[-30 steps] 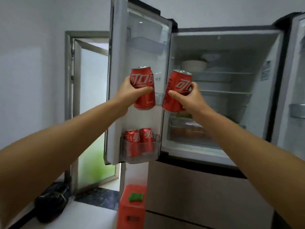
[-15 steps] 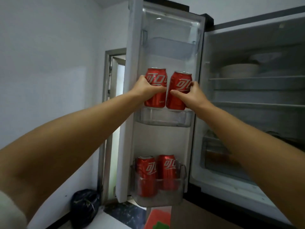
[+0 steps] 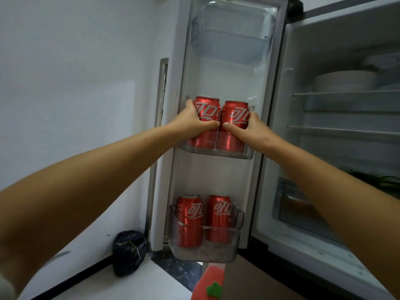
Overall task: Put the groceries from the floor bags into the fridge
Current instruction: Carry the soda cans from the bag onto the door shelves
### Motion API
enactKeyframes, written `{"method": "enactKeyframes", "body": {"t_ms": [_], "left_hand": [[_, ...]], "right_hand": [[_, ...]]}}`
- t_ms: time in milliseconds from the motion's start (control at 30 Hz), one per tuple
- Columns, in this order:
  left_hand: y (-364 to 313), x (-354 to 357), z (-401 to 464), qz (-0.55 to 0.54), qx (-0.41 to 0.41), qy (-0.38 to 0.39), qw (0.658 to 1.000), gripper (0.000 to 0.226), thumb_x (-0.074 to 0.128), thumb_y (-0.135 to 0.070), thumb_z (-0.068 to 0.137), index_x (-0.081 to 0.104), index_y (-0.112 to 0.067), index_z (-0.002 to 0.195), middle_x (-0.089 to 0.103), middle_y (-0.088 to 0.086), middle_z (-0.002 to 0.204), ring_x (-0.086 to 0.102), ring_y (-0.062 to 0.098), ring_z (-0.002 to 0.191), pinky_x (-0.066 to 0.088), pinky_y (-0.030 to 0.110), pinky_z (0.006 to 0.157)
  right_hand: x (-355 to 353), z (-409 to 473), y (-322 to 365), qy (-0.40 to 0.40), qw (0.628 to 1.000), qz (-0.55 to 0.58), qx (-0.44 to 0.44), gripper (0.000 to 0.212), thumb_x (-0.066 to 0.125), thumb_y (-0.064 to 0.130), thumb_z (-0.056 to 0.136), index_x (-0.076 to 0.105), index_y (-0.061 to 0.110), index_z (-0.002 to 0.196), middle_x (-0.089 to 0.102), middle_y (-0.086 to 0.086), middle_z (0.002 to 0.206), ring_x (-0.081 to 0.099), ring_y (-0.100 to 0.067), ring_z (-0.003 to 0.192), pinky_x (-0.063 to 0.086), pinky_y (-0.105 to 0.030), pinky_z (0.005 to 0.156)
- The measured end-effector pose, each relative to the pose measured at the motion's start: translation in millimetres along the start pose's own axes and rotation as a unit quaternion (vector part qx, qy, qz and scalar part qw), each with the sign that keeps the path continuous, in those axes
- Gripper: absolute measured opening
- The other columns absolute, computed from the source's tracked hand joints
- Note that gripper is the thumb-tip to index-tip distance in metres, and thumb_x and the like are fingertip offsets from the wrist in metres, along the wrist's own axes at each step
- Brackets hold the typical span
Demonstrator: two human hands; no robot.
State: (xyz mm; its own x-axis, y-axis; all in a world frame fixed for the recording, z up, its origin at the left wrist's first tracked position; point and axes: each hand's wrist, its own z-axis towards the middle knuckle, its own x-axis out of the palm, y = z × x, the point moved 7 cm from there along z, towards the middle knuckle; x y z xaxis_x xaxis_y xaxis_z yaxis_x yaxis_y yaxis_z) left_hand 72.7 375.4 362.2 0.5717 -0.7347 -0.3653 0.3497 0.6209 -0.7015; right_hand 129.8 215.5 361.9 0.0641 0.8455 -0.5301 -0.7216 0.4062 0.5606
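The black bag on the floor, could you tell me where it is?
In the head view the black bag sits low and left of centre, against the white wall, just left of the open fridge door.

place: home kitchen | evidence: we see an open fridge with red soda cans in its door bins, stacked bowls on a shelf, white walls, tiled floor

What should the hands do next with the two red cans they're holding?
Probably let go and pull back. The left hand and right hand each grip a red can, and both cans' bottoms already sit inside the middle door bin, side by side and upright.
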Motion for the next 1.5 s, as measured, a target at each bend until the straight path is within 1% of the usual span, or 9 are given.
{"method": "enactKeyframes", "body": {"t_ms": [167,333,400,533,767,867,1033,1133,1500], "left_hand": [[2,2,-9,0.02,-0.002,-0.036,0.999,0.093,0.07,-0.039,0.08,0.01,-0.014,0.147,0.047,0.012,0.137,0.056,0.027,0.118,0.05,0.045,0.097],[3,-2,-33,0.063,-0.001,-0.114,0.991,0.088,0.062,-0.04,0.086,0.008,-0.011,0.15,0.029,0.014,0.149,0.036,0.028,0.136,0.035,0.045,0.112],[3,-3,-53,0.072,0.022,-0.148,0.986,0.08,0.058,-0.036,0.09,0.012,-0.01,0.15,0.025,0.013,0.151,0.03,0.025,0.139,0.029,0.041,0.115],[21,4,-110,0.091,0.092,-0.2,0.971,0.058,0.057,-0.022,0.092,0.031,-0.008,0.141,0.038,0.012,0.139,0.039,0.02,0.128,0.033,0.033,0.111],[141,20,-245,0.156,-0.026,-0.125,0.98,0.021,0.051,-0.022,0.093,0.056,-0.008,0.107,0.057,0.004,0.099,0.056,0.018,0.089,0.049,0.041,0.085],[195,1,-312,0.221,-0.119,-0.086,0.964,0.018,0.05,-0.02,0.094,0.058,-0.008,0.105,0.06,0.008,0.1,0.057,0.022,0.089,0.05,0.041,0.08],[243,-61,-408,0.273,-0.215,-0.054,0.936,0.023,0.049,-0.029,0.094,0.055,-0.016,0.112,0.057,-0.002,0.098,0.057,0.017,0.092,0.049,0.034,0.079],[251,-114,-459,0.306,-0.246,-0.041,0.919,0.027,0.047,-0.033,0.095,0.054,-0.016,0.116,0.058,-0.001,0.102,0.057,0.015,0.092,0.05,0.034,0.08],[262,-377,-687,0.384,-0.408,-0.079,0.825,0.023,0.05,-0.027,0.093,0.058,-0.011,0.108,0.058,0.002,0.091,0.058,0.022,0.084,0.049,0.038,0.078]], "right_hand": [[0,-11,-2,0.007,1.0,0.002,-0.022,0.07,0.055,0.047,0.09,0.026,0.015,0.145,0.051,-0.005,0.136,0.055,-0.02,0.119,0.043,-0.025,0.087],[-7,-34,-6,-0.01,0.998,0.012,-0.063,0.072,0.053,0.045,0.091,0.019,0.017,0.149,0.036,-0.007,0.148,0.039,-0.02,0.134,0.034,-0.033,0.106],[-14,-50,-11,-0.06,0.995,0.006,-0.084,0.067,0.053,0.038,0.094,0.021,0.014,0.148,0.03,-0.009,0.15,0.032,-0.02,0.138,0.028,-0.03,0.109],[-10,-105,-15,-0.157,0.968,-0.015,-0.195,0.048,0.045,0.031,0.091,0.044,0.007,0.133,0.046,-0.011,0.133,0.042,-0.019,0.124,0.031,-0.025,0.104],[132,-204,-50,0.055,0.962,-0.121,-0.238,0.041,0.042,0.033,0.083,0.059,0.012,0.114,0.062,-0.007,0.111,0.054,-0.027,0.109,0.04,-0.049,0.103],[176,-241,-51,0.098,0.952,-0.163,-0.24,0.042,0.04,0.031,0.081,0.06,0.013,0.113,0.061,-0.006,0.118,0.049,-0.026,0.121,0.018,-0.053,0.113],[259,-305,-33,0.215,0.936,-0.149,-0.237,0.043,0.04,0.03,0.085,0.055,0.013,0.122,0.057,-0.007,0.124,0.049,-0.028,0.121,0.028,-0.05,0.11],[318,-348,2,0.296,0.909,-0.155,-0.249,0.045,0.05,0.025,0.092,0.045,0.014,0.135,0.051,-0.007,0.134,0.045,-0.027,0.125,0.03,-0.045,0.111],[499,-523,218,0.465,0.846,-0.083,-0.248,0.046,0.041,0.03,0.098,0.032,0.018,0.142,0.045,-0.009,0.14,0.049,-0.029,0.119,0.045,-0.041,0.095]]}}
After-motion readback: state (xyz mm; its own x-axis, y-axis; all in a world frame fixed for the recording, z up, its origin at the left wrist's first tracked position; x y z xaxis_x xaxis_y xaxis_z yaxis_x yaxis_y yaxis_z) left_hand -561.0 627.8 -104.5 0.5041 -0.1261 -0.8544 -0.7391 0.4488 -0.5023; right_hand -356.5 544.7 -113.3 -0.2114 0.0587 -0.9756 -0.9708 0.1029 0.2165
